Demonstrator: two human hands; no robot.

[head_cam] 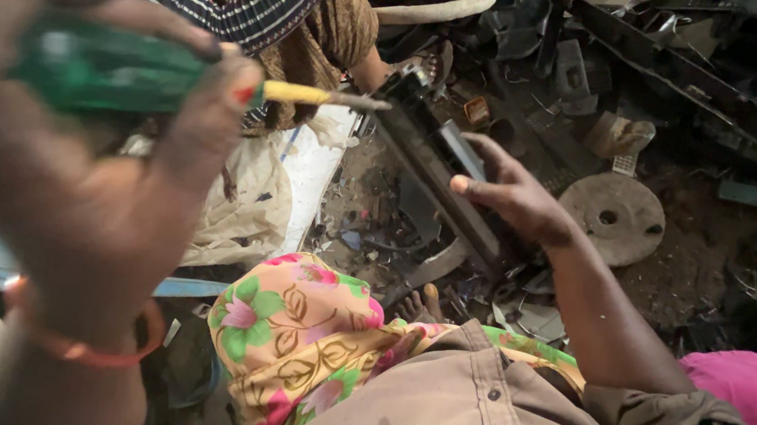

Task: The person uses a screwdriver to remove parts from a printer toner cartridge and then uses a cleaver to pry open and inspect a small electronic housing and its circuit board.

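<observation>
My left hand (72, 149) is raised close to my face, large and blurred, fingers curled tight around the green handle of a screwdriver (175, 80) — the grip is full, thumb and fingers wrapped over it. An orange bangle (83, 350) sits on that wrist. The screwdriver's yellow collar and thin metal shaft stick out to the right of my fist, the tip pointing toward a long dark metal piece (435, 176) that lies tilted among the scrap between my two hands. Below and just right of my left hand is crumpled white sacking (252, 198), and beyond the fist, further from me, another person in a brown garment with a striped cloth (260, 4) sits close. Under my arms my knee is covered in flowered cloth (297, 341) of pink, green and yellow, and beside it my brown buttoned shirt (488, 415); toes of a bare foot (420, 305) show just past the cloth. My right hand (513, 195) reaches out over the dark metal piece, fingers half spread and bent, fingertips resting on its upper edge — touching, not closed around it. To the right of that hand a round rusty disc (614, 216) with a centre hole lies flat on the dirt, and beyond it dark scrap metal (698, 78) is heaped.
</observation>
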